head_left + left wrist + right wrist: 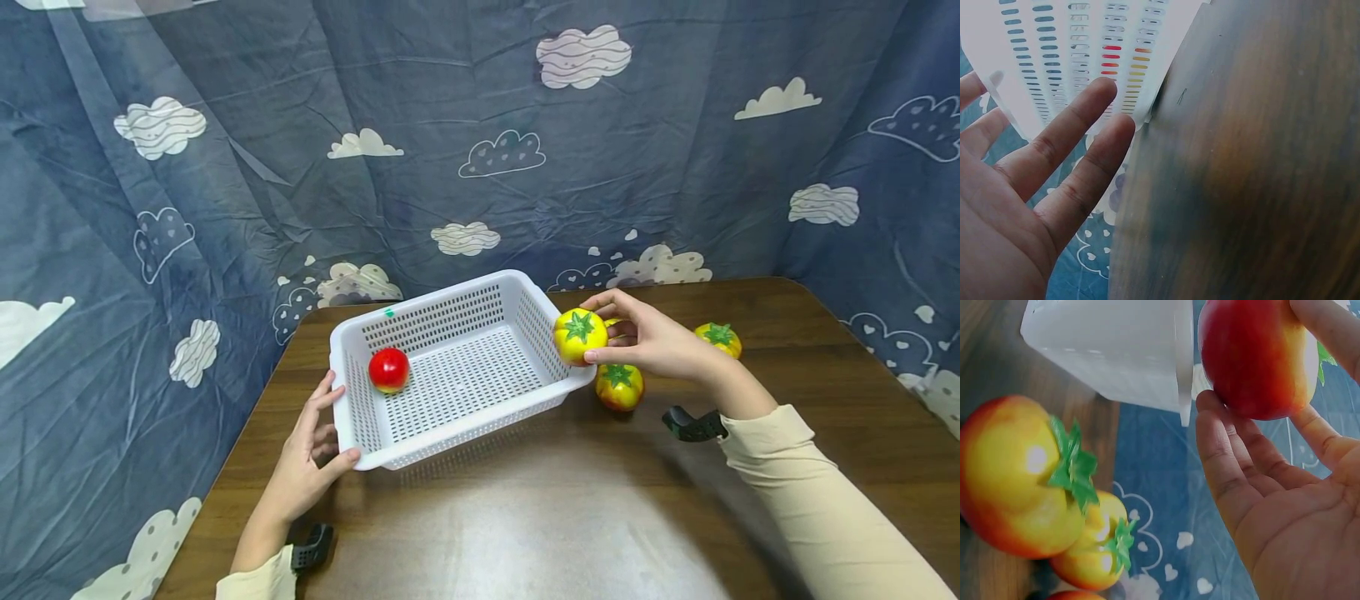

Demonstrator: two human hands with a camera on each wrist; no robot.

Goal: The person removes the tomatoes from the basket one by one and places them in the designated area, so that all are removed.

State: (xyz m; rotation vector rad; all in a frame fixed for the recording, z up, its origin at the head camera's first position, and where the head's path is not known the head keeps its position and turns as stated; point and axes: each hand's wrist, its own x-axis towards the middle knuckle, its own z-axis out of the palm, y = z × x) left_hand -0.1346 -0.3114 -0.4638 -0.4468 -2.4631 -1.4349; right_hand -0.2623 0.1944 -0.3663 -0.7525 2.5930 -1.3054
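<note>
My right hand (660, 337) pinches a red-and-yellow toy tomato (580, 336) between thumb and fingers, just above the right rim of a white plastic basket (457, 435). The tomato's green star-shaped leaf faces up. My left hand (300, 458) holds the basket's left rim, thumb and index finger over the edge; in the left wrist view its other fingers (1079, 181) lie outside the slotted wall. One red tomato (389, 370) sits in the basket's left part. Right of the basket, another tomato (619, 387) stands beneath my right hand, with one partly hidden behind the fingers.
Another tomato (718, 338) lies farther right, behind my right wrist. The wooden table (510, 525) stretches out in front of the basket. A blue curtain (420, 108) with white clouds hangs behind and to the left.
</note>
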